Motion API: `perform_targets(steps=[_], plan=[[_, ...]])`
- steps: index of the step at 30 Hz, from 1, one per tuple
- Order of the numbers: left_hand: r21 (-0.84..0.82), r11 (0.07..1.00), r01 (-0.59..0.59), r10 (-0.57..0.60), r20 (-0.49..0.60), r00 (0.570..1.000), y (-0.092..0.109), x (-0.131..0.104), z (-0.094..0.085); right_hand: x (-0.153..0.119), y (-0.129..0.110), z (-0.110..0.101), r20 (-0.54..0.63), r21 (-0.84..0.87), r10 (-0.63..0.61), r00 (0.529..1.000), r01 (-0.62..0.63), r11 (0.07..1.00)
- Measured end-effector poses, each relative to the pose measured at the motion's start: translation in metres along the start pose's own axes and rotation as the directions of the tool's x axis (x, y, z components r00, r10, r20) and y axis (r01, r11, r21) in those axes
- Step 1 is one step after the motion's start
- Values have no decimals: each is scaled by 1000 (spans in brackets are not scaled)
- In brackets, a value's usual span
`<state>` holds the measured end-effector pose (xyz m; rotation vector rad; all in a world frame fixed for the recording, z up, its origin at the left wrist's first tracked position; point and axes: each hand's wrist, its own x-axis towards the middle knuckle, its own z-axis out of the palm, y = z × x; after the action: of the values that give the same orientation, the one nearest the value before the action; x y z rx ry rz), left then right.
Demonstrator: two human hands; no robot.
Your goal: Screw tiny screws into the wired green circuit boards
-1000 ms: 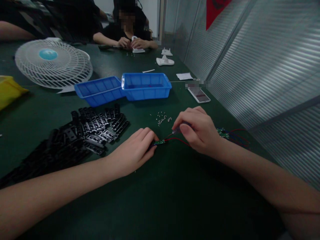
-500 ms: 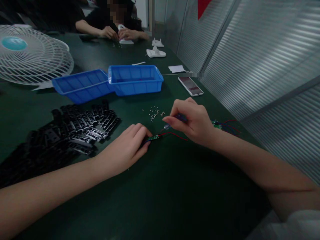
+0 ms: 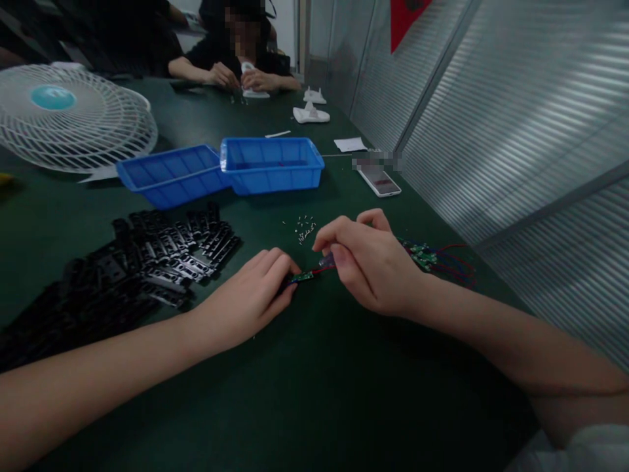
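My left hand (image 3: 250,288) is closed in a pinch on a small green circuit board (image 3: 303,277), which seems to sit on a dark piece mostly hidden by the fingers. A red wire (image 3: 320,269) runs from the board's right end towards my right hand (image 3: 366,265). That hand is curled around a screwdriver with a translucent handle (image 3: 326,261); its tip is hard to make out. Just beyond the two hands lie several tiny screws (image 3: 306,231). Behind my right wrist is a heap of green boards with red and blue wires (image 3: 426,255).
Black plastic parts (image 3: 167,255) are piled on the left. Two blue bins (image 3: 272,182) stand behind them, with a white fan grille (image 3: 113,124) farther left. A phone (image 3: 381,180) lies near the right edge. Across the table, a co-worker's hands (image 3: 260,80) hold a white part.
My right hand has shifted slightly left and down, and its grip on the screwdriver has turned. My left hand keeps its pinch on the board. The whole view has tilted a little.
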<state>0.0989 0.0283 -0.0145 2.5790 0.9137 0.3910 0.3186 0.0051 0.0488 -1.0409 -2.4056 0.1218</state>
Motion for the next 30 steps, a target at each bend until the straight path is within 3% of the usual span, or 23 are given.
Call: perform_targets(steps=[5,10,14,20,23,26,30], plan=[[-7,1000,-5,5,-8,1000,0,-2,0,4,5,-9,99,-61,-4,995,10,998],[17,1000,-3,4,-24,1000,1,-2,-1,3,4,-11,96,-177,-8,995,25,984],[15,1000,-9,9,-25,1000,2,-2,-2,1,3,-10,193,-63,49,980,-37,997],[6,1000,-13,14,-48,999,1,-2,-1,3,0,-10,143,176,20,989,-46,983],[7,1000,-9,9,-35,999,1,-2,-1,4,0,-9,175,195,46,984,-80,978],[1,1000,-3,3,-25,1000,1,-3,-2,4,4,-8,166,108,42,985,-61,992],[-4,1000,-2,2,-24,1000,1,-3,-2,1,12,-7,44,-181,23,999,-15,983]])
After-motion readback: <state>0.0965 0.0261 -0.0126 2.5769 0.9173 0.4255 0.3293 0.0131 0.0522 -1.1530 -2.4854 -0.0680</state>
